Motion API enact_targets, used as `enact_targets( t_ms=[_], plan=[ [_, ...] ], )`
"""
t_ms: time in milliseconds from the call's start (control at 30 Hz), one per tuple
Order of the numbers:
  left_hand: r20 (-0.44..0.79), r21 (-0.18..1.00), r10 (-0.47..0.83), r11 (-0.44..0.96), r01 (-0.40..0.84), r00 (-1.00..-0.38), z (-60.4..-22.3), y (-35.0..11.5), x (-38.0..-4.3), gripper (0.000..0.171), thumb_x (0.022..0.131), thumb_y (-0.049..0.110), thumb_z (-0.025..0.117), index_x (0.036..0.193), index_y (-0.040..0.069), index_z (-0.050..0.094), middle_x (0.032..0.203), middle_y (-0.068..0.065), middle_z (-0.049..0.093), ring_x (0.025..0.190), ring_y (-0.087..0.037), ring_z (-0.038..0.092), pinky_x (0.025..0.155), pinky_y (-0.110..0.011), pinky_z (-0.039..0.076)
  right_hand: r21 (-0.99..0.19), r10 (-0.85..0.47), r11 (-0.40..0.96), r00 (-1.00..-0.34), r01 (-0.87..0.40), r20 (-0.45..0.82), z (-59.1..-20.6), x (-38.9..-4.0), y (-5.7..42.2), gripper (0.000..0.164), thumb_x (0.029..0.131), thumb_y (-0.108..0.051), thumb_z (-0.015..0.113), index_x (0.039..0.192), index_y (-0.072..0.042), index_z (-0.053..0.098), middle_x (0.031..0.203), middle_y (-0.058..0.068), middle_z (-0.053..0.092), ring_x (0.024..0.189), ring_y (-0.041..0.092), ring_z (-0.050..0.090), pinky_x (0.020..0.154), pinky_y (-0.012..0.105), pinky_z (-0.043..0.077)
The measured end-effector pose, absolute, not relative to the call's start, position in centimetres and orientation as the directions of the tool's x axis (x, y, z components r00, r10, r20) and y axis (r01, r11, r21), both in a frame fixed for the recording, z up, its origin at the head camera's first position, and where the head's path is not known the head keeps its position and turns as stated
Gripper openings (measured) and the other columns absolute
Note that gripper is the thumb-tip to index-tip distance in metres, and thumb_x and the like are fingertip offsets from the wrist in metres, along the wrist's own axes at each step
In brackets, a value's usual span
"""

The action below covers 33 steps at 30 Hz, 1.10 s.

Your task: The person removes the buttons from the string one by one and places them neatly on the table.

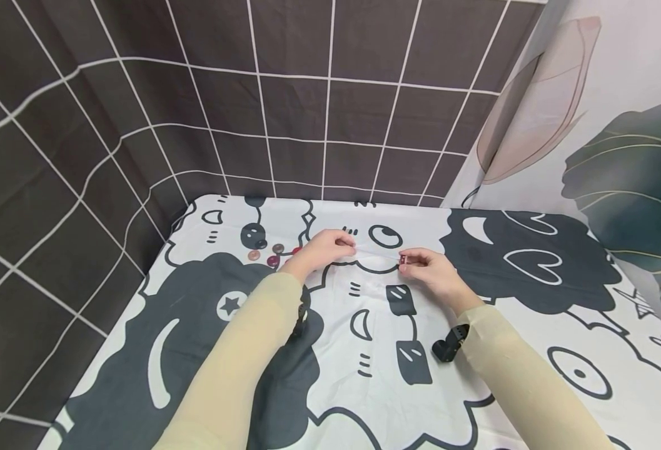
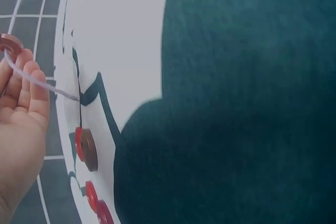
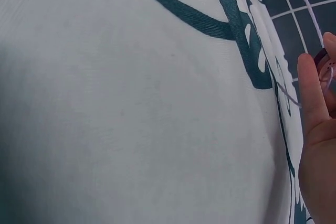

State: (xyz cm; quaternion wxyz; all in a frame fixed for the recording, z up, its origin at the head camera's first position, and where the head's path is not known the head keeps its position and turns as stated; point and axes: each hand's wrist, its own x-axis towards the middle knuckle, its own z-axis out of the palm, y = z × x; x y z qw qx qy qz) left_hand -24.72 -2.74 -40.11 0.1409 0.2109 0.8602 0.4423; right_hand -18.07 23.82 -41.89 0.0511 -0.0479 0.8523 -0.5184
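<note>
A thin pale lilac string (image 1: 376,252) stretches between the two hands above the patterned cloth. My left hand (image 1: 327,247) pinches a reddish-brown button (image 2: 12,44) at its fingertips, with the string running through it and a loose tail trailing past the fingers. In the head view those fingers hide this button. To the right, my right hand (image 1: 428,269) holds a dark red button (image 3: 324,66) between thumb and forefinger. String passes through its holes too, and another loose end hangs down behind the hand.
Several loose buttons lie on the cloth beyond my left wrist, among them a pinkish one (image 1: 254,255), a dark red one (image 1: 273,260) and a brown one (image 2: 89,150). A dark tile-patterned curtain (image 1: 285,106) rises behind the cloth (image 1: 375,400). A black wrist device (image 1: 450,344) sits on my right wrist.
</note>
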Motion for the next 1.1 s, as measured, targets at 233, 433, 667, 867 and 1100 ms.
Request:
enact_targets(
  t_ms=[233, 433, 667, 867, 1100],
  plan=[
    [-0.057, 0.805, 0.479, 0.540, 0.244, -0.876, -40.0, -3.3, -24.7, 0.025, 0.087, 0.021, 0.063, 0.108, 0.008, 0.066, 0.102, 0.000, 0.065, 0.097, -0.014, 0.057, 0.088, -0.027, 0.044, -0.882, -0.123, 0.469, -0.992, -0.035, -0.026, -42.2, -18.1, 23.9, 0.043, 0.081, -0.018, 0.073, 0.119, -0.001, 0.060, 0.101, 0.005, 0.063, 0.087, 0.011, 0.057, 0.072, 0.018, 0.046],
    [-0.060, 0.791, 0.470, 0.561, 0.245, -0.881, -39.5, -3.6, -24.3, 0.027, 0.087, 0.021, 0.063, 0.109, 0.007, 0.066, 0.103, -0.001, 0.065, 0.097, -0.015, 0.057, 0.089, -0.028, 0.043, -0.888, -0.116, 0.459, -0.993, -0.027, -0.030, -42.2, -18.1, 24.0, 0.044, 0.082, -0.018, 0.073, 0.120, -0.001, 0.059, 0.101, 0.005, 0.063, 0.087, 0.011, 0.057, 0.072, 0.018, 0.046],
    [-0.076, 0.772, 0.444, 0.593, 0.229, -0.893, -39.3, -4.2, -24.5, 0.031, 0.087, 0.025, 0.062, 0.113, 0.009, 0.065, 0.102, 0.000, 0.064, 0.096, -0.015, 0.057, 0.088, -0.031, 0.043, -0.895, -0.116, 0.446, -0.993, -0.023, -0.033, -42.3, -18.2, 24.0, 0.044, 0.082, -0.018, 0.072, 0.119, 0.000, 0.059, 0.100, 0.006, 0.063, 0.086, 0.009, 0.057, 0.073, 0.017, 0.046],
    [-0.071, 0.760, 0.436, 0.606, 0.234, -0.897, -39.6, -4.6, -25.1, 0.030, 0.087, 0.027, 0.062, 0.111, 0.011, 0.066, 0.101, 0.002, 0.064, 0.095, -0.015, 0.057, 0.089, -0.033, 0.043, -0.901, -0.112, 0.433, -0.993, -0.019, -0.033, -42.1, -18.0, 24.0, 0.042, 0.082, -0.016, 0.072, 0.119, 0.000, 0.059, 0.098, 0.004, 0.064, 0.084, 0.009, 0.058, 0.072, 0.017, 0.046],
    [-0.080, 0.761, 0.430, 0.609, 0.224, -0.899, -39.5, -5.3, -25.2, 0.028, 0.087, 0.027, 0.062, 0.111, 0.012, 0.065, 0.102, 0.001, 0.064, 0.093, -0.014, 0.058, 0.087, -0.031, 0.045, -0.900, -0.114, 0.437, -0.993, -0.012, -0.043, -42.1, -18.0, 24.1, 0.042, 0.083, -0.017, 0.071, 0.120, 0.000, 0.059, 0.099, 0.008, 0.065, 0.084, 0.009, 0.059, 0.072, 0.018, 0.047]
  ],
)
